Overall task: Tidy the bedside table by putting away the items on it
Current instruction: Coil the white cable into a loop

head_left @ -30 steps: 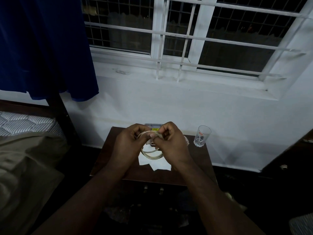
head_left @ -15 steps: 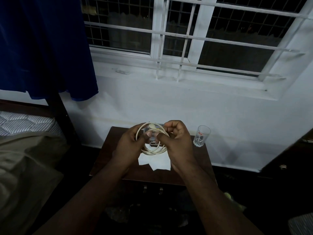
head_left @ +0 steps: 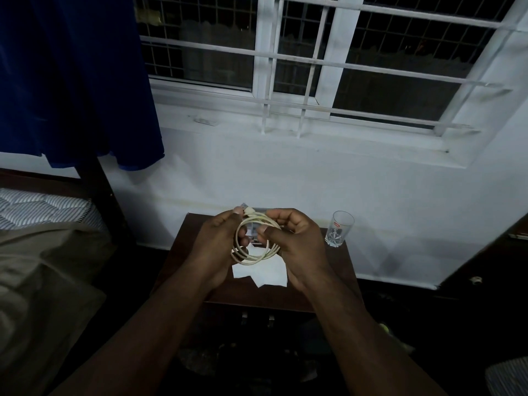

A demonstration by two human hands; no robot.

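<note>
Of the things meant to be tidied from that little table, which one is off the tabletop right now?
The coiled white cable: both the left hand and right hand hold it up. The glass and the white paper rest on the table.

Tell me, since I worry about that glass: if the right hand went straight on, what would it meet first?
Probably the left hand, across the coiled cable; the drinking glass stands off to its right, though depth is unclear.

White wall [head_left: 285, 178], barred window [head_left: 314, 52], blue curtain [head_left: 71, 81], dim light.
</note>
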